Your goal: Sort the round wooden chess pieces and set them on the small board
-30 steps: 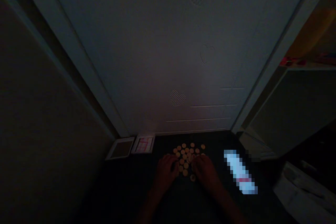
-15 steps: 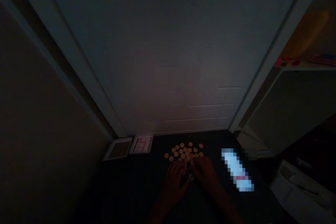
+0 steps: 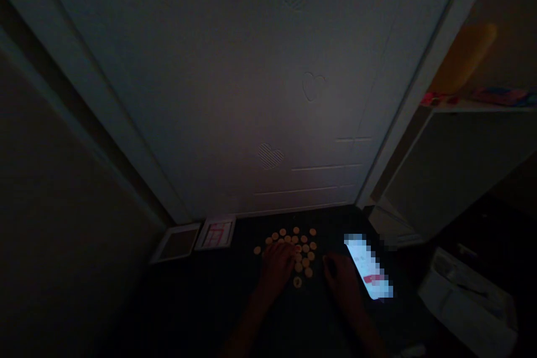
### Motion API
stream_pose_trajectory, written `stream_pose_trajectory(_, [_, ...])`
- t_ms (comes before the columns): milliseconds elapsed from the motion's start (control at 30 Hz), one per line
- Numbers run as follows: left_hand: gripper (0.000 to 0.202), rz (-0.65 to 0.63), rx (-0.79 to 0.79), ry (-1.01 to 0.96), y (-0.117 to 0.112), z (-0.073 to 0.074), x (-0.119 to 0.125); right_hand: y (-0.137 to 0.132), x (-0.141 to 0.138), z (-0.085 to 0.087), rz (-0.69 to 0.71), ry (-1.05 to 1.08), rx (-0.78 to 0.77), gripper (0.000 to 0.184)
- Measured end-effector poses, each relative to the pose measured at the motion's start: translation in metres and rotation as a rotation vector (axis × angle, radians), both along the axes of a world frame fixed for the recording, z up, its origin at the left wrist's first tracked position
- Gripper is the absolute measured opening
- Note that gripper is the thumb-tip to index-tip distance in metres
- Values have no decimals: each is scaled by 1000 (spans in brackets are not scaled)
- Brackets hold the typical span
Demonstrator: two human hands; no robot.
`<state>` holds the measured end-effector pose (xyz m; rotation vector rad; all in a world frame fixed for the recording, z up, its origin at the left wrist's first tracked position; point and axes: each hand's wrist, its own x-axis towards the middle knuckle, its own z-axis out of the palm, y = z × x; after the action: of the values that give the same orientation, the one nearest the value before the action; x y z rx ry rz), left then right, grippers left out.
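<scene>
Small round pale wooden discs [image 3: 305, 262] lie in a loose cluster on the dark tabletop. Some bear small marks; they are too dim to read. My left hand [image 3: 277, 265] rests over the left part of the cluster, its fingers stretched across several discs and hiding them. Right of the cluster, apart from it, my right hand [image 3: 342, 277] is closed, with thumb and fingers curled together. A pale spot shows at its fingertips, but I cannot make out what it is. One disc [image 3: 297, 282] lies nearest to me, between the two forearms.
A lit phone [image 3: 367, 265], partly blurred out, lies right of my right hand. Two framed flat pieces, one brown [image 3: 178, 243] and one with pink lines [image 3: 216, 233], lie at the back left. A white panel with embossed hearts [image 3: 293, 123] rises behind. A white box [image 3: 470, 302] stands at right.
My hands have moved apart: the left forward and left over the discs, the right away to the right. More discs in the near part of the cluster now show. The view has shifted slightly.
</scene>
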<state>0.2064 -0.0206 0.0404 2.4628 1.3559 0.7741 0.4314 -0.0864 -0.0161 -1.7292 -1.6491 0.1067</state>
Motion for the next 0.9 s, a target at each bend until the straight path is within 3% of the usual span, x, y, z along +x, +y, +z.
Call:
stream_pose_trajectory(200, [24, 132, 46, -96, -2, -2, -35, -7, -15, 0, 59, -35, 28, 31])
stream_pose_trajectory(267, [22, 231, 72, -113, -5, -8, -58, -11, -18, 2, 93, -68, 20, 44])
stream_pose_trajectory(367, [21, 270, 62, -72, -15, -22, -90, -15, -20, 7, 167, -115, -27, 63])
stream_pose_trajectory(467, [19, 264, 28, -50, -25, -34, -107, -13, -22, 12, 224, -146, -72, 80])
stream_pose_trajectory(567, [31, 255, 28, -60, -33, -36, -102, -2, -24, 17, 260, -173, -100, 96])
stream_pose_trajectory(700, [73, 148, 50, 11, -31, -30, -82, 26, -22, 23, 314, -229, -131, 109])
stream_pose_trajectory(900, [92, 43, 16, 89, 4, -21, -63, 72, -20, 27, 301, -274, -140, 97])
